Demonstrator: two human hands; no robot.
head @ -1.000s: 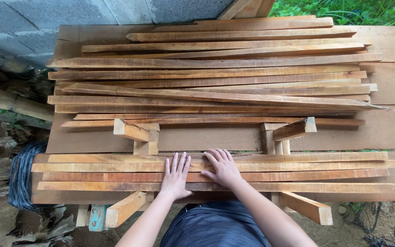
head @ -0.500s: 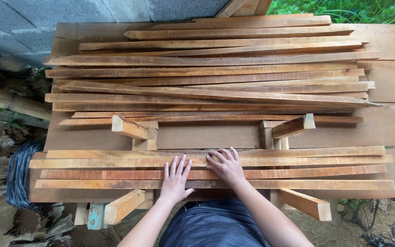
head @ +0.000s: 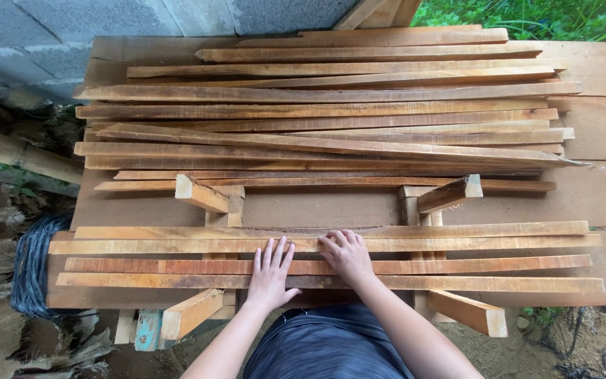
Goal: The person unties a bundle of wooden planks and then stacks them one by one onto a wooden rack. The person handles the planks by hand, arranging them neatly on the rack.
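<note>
Both hands lie flat, fingers spread and gripping nothing, on the near row of wooden slats [head: 331, 256]: the left hand [head: 270, 275] rests over the two nearest slats, the right hand [head: 345, 254] just beside it, fingertips reaching the second slat from the far side of the row. These four long strips lie side by side, roughly parallel, across two angled wooden cross-blocks, one left [head: 201, 194] and one right [head: 450, 194], on the plank counter [head: 597, 193]. As a judgement, this near row looks laid out and evened up, while the much larger pile of slats [head: 317, 112] on the far side remains loosely heaped and unsorted, some strips askew. No packages, labels or signs show; only a grey block wall [head: 71, 28] far left and a dark wire coil [head: 33, 270] at the near left.
</note>
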